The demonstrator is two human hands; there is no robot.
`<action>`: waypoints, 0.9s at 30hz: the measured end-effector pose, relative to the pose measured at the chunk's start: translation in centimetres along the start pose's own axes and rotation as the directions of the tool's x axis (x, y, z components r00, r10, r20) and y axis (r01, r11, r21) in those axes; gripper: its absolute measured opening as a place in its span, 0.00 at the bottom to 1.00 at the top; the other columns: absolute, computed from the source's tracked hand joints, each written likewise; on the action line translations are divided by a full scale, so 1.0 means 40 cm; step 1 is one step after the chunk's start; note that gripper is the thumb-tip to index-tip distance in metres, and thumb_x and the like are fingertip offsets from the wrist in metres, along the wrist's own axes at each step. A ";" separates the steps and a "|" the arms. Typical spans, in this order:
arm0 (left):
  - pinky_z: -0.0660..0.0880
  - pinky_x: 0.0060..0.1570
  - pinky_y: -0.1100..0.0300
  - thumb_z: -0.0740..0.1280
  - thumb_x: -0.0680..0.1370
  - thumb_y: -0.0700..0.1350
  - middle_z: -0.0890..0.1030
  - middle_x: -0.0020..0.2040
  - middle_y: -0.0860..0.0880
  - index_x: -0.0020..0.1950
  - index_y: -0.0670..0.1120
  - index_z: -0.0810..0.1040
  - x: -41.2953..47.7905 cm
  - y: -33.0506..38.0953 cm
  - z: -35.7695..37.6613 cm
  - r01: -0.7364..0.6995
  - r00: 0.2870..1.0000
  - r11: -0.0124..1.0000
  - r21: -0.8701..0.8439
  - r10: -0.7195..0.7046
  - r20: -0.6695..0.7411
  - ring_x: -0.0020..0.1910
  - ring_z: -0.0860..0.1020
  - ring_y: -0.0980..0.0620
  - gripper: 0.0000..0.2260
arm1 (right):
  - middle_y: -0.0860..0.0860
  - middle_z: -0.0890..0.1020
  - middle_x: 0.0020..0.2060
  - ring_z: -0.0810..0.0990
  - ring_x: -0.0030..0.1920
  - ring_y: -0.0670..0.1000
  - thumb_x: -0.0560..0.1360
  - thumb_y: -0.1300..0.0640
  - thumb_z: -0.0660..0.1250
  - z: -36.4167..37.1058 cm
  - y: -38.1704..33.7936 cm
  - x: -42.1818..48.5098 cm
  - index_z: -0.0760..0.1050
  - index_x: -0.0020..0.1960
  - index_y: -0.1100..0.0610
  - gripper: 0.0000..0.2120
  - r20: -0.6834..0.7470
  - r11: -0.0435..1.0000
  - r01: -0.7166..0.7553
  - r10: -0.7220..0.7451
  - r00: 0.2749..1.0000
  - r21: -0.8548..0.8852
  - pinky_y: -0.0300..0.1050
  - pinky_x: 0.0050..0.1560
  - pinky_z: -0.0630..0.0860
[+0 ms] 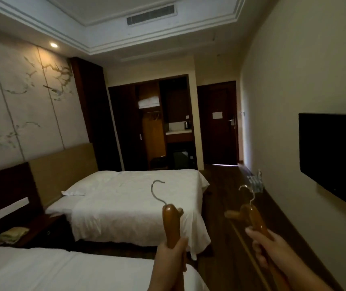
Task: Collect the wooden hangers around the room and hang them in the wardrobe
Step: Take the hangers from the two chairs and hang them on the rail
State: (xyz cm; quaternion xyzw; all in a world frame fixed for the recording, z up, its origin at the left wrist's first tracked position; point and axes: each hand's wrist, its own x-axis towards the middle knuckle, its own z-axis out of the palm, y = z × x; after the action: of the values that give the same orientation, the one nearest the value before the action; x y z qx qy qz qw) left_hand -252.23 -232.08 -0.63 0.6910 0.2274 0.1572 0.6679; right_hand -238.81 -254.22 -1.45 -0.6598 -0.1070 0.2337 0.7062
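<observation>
My left hand (173,256) grips a wooden hanger (171,223) by one arm, its metal hook pointing up. My right hand (267,247) holds more wooden hangers (252,217), at least two judging by the hooks, with a thin wooden bar running down toward me. The wardrobe (152,124) stands open at the far end of the room, past the beds. Inside it a rail carries a few hangers under a shelf with a folded white item.
Two white beds: one (130,198) ahead on the left, one (41,269) right below me. A dark nightstand (39,229) sits between them. A wall TV (333,154) hangs at right. A wood-floor aisle (226,185) leads to the wardrobe and the door (218,122).
</observation>
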 end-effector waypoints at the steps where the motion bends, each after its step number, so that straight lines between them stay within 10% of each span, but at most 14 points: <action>1: 0.72 0.27 0.65 0.68 0.76 0.44 0.72 0.25 0.50 0.36 0.42 0.74 0.066 0.026 0.022 -0.044 0.999 0.999 0.016 0.044 0.020 0.23 0.73 0.56 0.11 | 0.50 0.75 0.23 0.72 0.22 0.48 0.73 0.54 0.69 -0.018 -0.036 0.047 0.78 0.50 0.58 0.09 -0.002 1.000 0.004 -0.004 1.000 -0.016 0.39 0.22 0.70; 8: 0.73 0.27 0.71 0.65 0.78 0.50 0.75 0.27 0.51 0.37 0.44 0.75 0.465 0.069 0.233 -0.210 0.978 0.962 0.172 0.208 0.031 0.22 0.75 0.61 0.13 | 0.47 0.75 0.26 0.73 0.25 0.45 0.74 0.55 0.69 -0.150 -0.132 0.427 0.77 0.45 0.57 0.06 0.028 0.994 0.104 -0.104 0.994 0.015 0.35 0.25 0.72; 16: 0.74 0.31 0.59 0.54 0.74 0.67 0.77 0.26 0.50 0.36 0.44 0.76 0.978 0.038 0.505 -0.068 0.997 0.997 0.023 0.068 -0.025 0.26 0.76 0.53 0.27 | 0.49 0.74 0.26 0.72 0.25 0.46 0.76 0.57 0.65 -0.443 -0.180 0.938 0.76 0.51 0.59 0.06 0.058 0.988 0.100 -0.108 0.992 0.122 0.35 0.24 0.71; 27: 0.75 0.25 0.68 0.51 0.68 0.74 0.77 0.25 0.52 0.35 0.46 0.76 1.613 0.069 0.832 -0.184 0.981 0.982 0.044 0.186 -0.060 0.23 0.76 0.58 0.32 | 0.49 0.72 0.27 0.73 0.25 0.46 0.74 0.37 0.58 -0.717 -0.251 1.613 0.77 0.50 0.58 0.25 -0.129 0.941 0.204 -0.245 0.961 -0.272 0.36 0.28 0.73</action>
State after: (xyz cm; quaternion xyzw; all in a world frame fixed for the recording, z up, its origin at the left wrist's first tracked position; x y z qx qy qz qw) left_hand -179.93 -226.59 -5.40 0.7162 0.1863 0.2364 0.6296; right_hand -167.75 -249.32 -4.78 -0.7454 -0.1535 0.0815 0.6435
